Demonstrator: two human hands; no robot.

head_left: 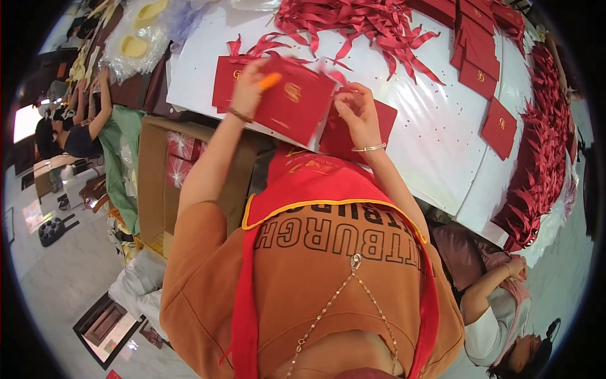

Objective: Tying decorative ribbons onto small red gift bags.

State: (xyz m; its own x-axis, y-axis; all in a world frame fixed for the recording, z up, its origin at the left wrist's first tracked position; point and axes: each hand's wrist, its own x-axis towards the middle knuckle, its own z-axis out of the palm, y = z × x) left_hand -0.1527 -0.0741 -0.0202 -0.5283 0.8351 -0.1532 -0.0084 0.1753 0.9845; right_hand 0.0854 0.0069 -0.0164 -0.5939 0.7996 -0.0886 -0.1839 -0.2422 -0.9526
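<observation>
Currently, in the head view, the left hand [248,93] is clamped on the left side of a red pouch [295,98], which is tilted and slightly blurred above the near edge of the white surface [429,142]. A gold emblem marks its face, and something orange [270,81] shows at the fingers of that hand. The right hand [362,120] is just beside the pouch's right edge, thumb and fingers bent; whether they pinch anything, I cannot tell. Behind that hand lies a second red pouch [385,120], and another red piece [223,79] lies partly hidden behind the left hand.

Farther across the surface, loose red ribbons [353,22] spread in a tangled heap, with small dark red specks scattered around. Overlapping red pouches [478,57] run down the upper right, a single one [499,128] lies below them, and a long pile of ribboned red pieces [536,151] lines the right side.

To the left of the person's red apron [328,180], a cardboard box [150,170] contains red packets in clear wrapping [179,146]. Other people are at the far left and lower right.
</observation>
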